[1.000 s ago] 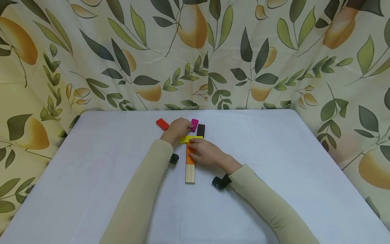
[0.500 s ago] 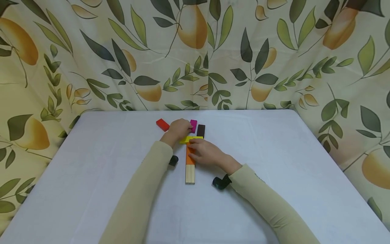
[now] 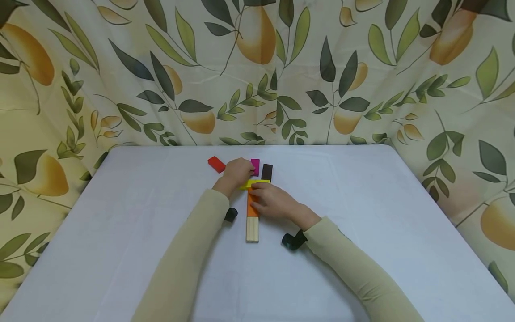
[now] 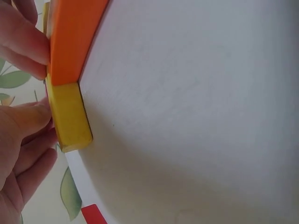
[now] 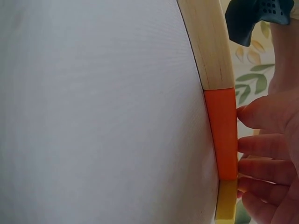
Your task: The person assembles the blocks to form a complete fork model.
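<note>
My left hand [image 3: 239,170] pinches a magenta block [image 3: 255,166] just beyond the yellow block [image 3: 257,184]. In the left wrist view the left fingers [image 4: 32,156] are behind the yellow block, and the magenta block is almost wholly hidden. My right hand [image 3: 278,202] rests its fairly straight fingertips along the orange block [image 5: 223,135] and near the yellow one. Yellow lies crosswise against the orange block's far end. A plain wood block [image 3: 252,230] continues the line at the near end. A dark brown block [image 3: 267,172] stands beyond yellow's right end.
A red block [image 3: 216,164] lies slanted to the left of the left hand. Black wrist cameras [image 3: 293,241] hang under both sleeves. The white tabletop [image 3: 342,188] reaches back to a curtain [image 3: 306,71] printed with leaves and fruit.
The magenta block has come slightly nearer and turned from a slant to almost straight, with the left hand moving along. The right hand stays on the blocks. The head view has shifted slightly.
</note>
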The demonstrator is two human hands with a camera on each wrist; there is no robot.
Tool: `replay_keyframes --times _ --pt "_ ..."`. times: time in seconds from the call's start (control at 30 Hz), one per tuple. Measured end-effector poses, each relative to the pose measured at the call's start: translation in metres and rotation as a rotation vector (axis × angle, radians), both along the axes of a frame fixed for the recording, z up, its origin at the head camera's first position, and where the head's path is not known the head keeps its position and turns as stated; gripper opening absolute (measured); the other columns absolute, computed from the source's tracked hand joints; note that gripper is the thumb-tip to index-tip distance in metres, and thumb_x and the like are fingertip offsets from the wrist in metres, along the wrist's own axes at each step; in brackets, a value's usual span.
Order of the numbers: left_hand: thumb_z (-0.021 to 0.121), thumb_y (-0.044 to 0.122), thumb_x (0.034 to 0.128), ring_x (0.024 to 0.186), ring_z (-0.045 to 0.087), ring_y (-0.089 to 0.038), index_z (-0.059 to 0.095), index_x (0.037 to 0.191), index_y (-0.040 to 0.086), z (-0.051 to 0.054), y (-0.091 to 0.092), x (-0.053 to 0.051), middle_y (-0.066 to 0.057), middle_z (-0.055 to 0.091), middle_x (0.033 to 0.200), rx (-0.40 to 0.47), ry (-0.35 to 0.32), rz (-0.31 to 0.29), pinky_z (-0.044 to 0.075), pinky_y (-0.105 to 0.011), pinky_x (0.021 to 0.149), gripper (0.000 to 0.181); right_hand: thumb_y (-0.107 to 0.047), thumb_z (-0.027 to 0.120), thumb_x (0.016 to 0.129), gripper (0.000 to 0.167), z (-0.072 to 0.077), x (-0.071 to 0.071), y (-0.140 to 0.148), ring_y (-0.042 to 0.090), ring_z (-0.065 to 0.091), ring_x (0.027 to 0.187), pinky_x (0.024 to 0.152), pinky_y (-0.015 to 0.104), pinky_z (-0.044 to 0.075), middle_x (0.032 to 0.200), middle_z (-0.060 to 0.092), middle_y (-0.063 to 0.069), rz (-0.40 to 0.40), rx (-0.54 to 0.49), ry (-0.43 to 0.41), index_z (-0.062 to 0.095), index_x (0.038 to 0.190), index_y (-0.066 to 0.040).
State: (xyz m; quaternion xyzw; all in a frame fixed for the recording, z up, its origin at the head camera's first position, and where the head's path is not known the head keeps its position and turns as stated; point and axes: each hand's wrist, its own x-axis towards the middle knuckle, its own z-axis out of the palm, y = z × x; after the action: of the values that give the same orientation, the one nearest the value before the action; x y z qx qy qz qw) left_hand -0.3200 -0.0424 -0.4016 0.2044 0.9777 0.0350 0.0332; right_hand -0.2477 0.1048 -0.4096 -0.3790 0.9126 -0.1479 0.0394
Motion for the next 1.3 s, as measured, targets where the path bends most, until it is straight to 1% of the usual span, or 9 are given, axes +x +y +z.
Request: replay_keyframes --times 0.13,0.27,0.37,0.47,0.57,0.63,0.77,1.0,1.3 --pt "0.06 0.025 0.0896 0.085 0.055 -0.017 0.068 0.113 0.015 0.0 0.002 0.001 -0.002 0.066 0.097 -0.002 -0.008 0.013 0.048 -0.027 0.08 0.027 -0.023 0.061 0.088 0.039 -0.001 0.0 0.001 0.024 0.049 0.115 0.096 0.034 0.039 0.125 0.054 0.014 -0.005 -0.002 -0.003 0.06 0.119 0.0" --pt "0.06 0.027 0.09 0.086 0.055 -0.019 0.067 0.112 0.011 0.003 0.001 0.0 -0.004 0.065 0.096 0.046 -0.029 0.031 0.048 -0.029 0.081 0.028 -0.024 0.061 0.088 0.039 -0.002 0.0 0.002 0.024 0.049 0.115 0.096 0.034 0.04 0.125 0.054 0.013 -0.011 0.004 -0.005 0.06 0.12 -0.001" --pt "0.057 0.028 0.0913 0.103 0.053 -0.021 0.06 0.123 0.01 0.005 -0.002 -0.004 -0.005 0.062 0.113 0.13 -0.069 0.077 0.043 -0.032 0.091 0.037 -0.024 0.062 0.088 0.039 -0.002 0.0 0.002 0.023 0.049 0.115 0.096 0.034 0.04 0.125 0.054 0.013 -0.012 0.002 -0.004 0.06 0.12 -0.002" --pt "0.054 0.028 0.0929 0.124 0.04 -0.022 0.046 0.136 0.012 0.006 -0.006 -0.009 -0.003 0.047 0.136 0.245 -0.134 0.112 0.032 -0.035 0.102 0.047 -0.025 0.061 0.088 0.039 -0.001 0.0 0.002 0.023 0.049 0.116 0.096 0.034 0.039 0.125 0.054 0.012 -0.016 0.007 -0.006 0.06 0.12 -0.003" --pt "0.052 0.026 0.0942 0.13 0.033 -0.021 0.039 0.141 0.012 0.005 -0.01 -0.013 -0.001 0.037 0.144 0.318 -0.194 0.097 0.028 -0.034 0.104 0.05 -0.025 0.062 0.088 0.04 0.0 0.001 0.002 0.023 0.049 0.116 0.096 0.034 0.04 0.125 0.054 0.013 -0.01 0.001 -0.011 0.06 0.12 -0.002" --pt "0.052 0.025 0.0946 0.13 0.034 -0.02 0.037 0.141 0.011 0.004 -0.011 -0.014 -0.002 0.036 0.144 0.327 -0.22 0.063 0.029 -0.033 0.104 0.051 -0.025 0.062 0.088 0.04 0.0 0.001 0.001 0.023 0.049 0.116 0.096 0.034 0.04 0.125 0.054 0.013 -0.005 -0.003 -0.008 0.06 0.12 -0.002" --pt "0.052 0.022 0.0947 0.129 0.035 -0.021 0.037 0.141 0.009 0.001 -0.013 -0.016 -0.003 0.038 0.143 0.306 -0.242 0.002 0.029 -0.032 0.103 0.05 -0.024 0.061 0.088 0.039 -0.002 0.001 0.001 0.024 0.049 0.116 0.096 0.034 0.039 0.125 0.054 0.014 0.01 -0.012 0.009 0.061 0.119 0.0" --pt "0.052 0.022 0.0945 0.13 0.032 -0.022 0.037 0.14 0.016 -0.002 -0.013 -0.017 -0.001 0.037 0.144 0.309 -0.319 0.025 0.029 -0.035 0.104 0.048 -0.024 0.061 0.088 0.039 -0.004 0.0 0.001 0.025 0.049 0.116 0.096 0.035 0.039 0.125 0.054 0.015 0.014 -0.02 0.012 0.061 0.118 0.001" --pt "0.053 0.024 0.0935 0.128 0.035 -0.023 0.038 0.14 0.017 -0.001 -0.014 -0.019 -0.002 0.038 0.143 0.255 -0.325 0.025 0.031 -0.035 0.103 0.049 -0.025 0.06 0.089 0.039 -0.003 -0.002 0.002 0.024 0.048 0.117 0.097 0.034 0.038 0.126 0.053 0.014 0.011 -0.009 0.006 0.061 0.119 -0.001"
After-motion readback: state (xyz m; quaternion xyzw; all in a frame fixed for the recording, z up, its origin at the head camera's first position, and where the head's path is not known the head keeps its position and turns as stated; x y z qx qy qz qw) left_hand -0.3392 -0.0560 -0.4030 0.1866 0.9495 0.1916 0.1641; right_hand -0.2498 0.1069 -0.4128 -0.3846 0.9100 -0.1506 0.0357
